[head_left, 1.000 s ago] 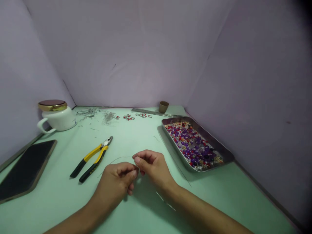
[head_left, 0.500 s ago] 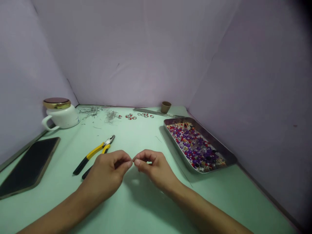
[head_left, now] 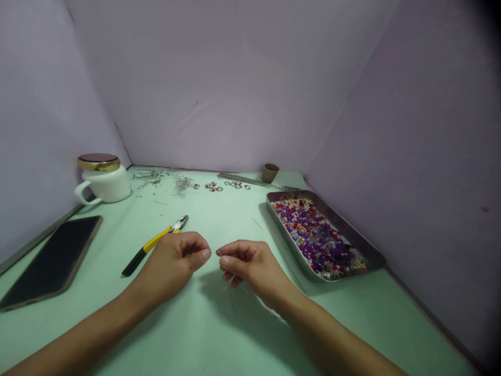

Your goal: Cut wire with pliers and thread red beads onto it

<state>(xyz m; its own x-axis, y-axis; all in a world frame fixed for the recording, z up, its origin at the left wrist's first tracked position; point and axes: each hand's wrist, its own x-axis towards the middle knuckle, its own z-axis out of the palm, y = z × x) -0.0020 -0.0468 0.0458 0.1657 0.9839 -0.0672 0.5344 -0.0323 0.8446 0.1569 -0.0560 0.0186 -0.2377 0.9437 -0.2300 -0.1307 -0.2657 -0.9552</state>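
The person's left hand point(head_left: 175, 265) is pinching a thin silvery wire point(head_left: 213, 254) between thumb and forefinger, its forearm slanting in from the lower left. The right hand point(head_left: 253, 266) is facing it, thumb and index fingertip pressing together on the wire, other fingers curling beneath. The wire is spanning the small gap between them, above the pale green worktop point(head_left: 230, 214). Metal pliers with yellow-and-black handles point(head_left: 156, 239) are lying beside the left hand, which is partly hiding them. Pale lilac walls point(head_left: 242, 104) are enclosing the back and both sides.
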